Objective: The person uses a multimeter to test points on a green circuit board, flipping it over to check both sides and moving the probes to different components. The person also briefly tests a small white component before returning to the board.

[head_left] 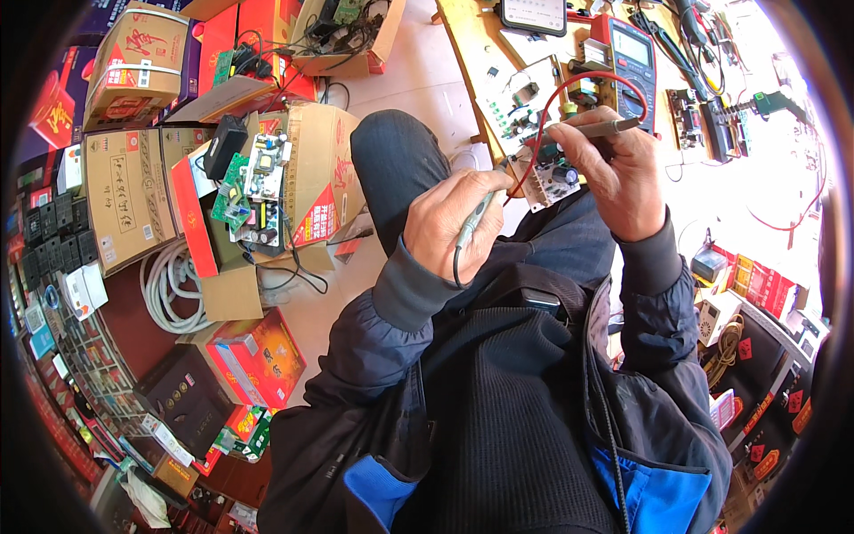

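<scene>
My left hand (454, 218) is closed around a grey test probe (473, 222), whose dark lead drops toward my wrist. My right hand (614, 173) pinches another grey test probe (609, 128), and a red lead (569, 82) loops from its back end over the work. Both hands are above my lap at the near edge of a bench. Between them lies a circuit board (532, 189) with capacitors and other parts, partly hidden by my fingers. Whether the probe tips touch it, I cannot tell. A red-framed multimeter (632, 52) lies just beyond my right hand.
The wooden workbench (464, 43) carries more boards, tools and a small device with a pale screen (534, 13). At left, an opened carton (313, 169) holds circuit boards (265, 165) and an adapter (226, 147). Stacked boxes (133, 196) and a coiled white hose (169, 289) stand farther left.
</scene>
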Demonstrator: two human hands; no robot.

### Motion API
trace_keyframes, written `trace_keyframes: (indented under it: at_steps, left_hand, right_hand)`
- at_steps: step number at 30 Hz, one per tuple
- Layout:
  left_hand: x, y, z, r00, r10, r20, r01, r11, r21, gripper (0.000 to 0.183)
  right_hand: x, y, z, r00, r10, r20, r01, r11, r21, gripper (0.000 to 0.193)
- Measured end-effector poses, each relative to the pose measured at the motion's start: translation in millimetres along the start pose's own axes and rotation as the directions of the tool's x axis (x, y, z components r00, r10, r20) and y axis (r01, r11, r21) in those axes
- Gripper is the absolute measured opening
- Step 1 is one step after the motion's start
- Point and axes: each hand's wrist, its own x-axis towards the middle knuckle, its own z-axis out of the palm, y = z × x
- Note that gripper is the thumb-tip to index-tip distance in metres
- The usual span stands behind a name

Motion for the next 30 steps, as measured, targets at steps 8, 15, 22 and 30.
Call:
trace_keyframes:
  at_steps: [8, 15, 22, 30]
  left_hand:
    - [-1, 0, 0, 1.0, -0.007, 0.002, 0.007, 1.0, -0.019, 0.015]
    - [-1, 0, 0, 1.0, -0.013, -0.001, 0.013, 1.0, -0.025, 0.015]
    - [-1, 2, 0, 0.999, -0.048, 0.001, 0.048, 0.998, -0.035, 0.015]
    - [-1, 0, 0, 0.999, -0.034, -0.004, 0.034, 0.998, -0.051, 0.015]
  right_hand:
    - [2, 2, 8, 0.997, -0.082, -0.012, 0.081, 0.995, -0.063, 0.017]
    - [3, 1, 9, 0.997, -0.067, 0.025, 0.069, 0.995, -0.077, 0.017]
    - [2, -5, 7, 0.997, -0.007, 0.07, 0.013, 0.997, -0.074, 0.016]
    - [2, -2, 11, 0.996, -0.084, 0.015, 0.085, 0.994, -0.065, 0.019]
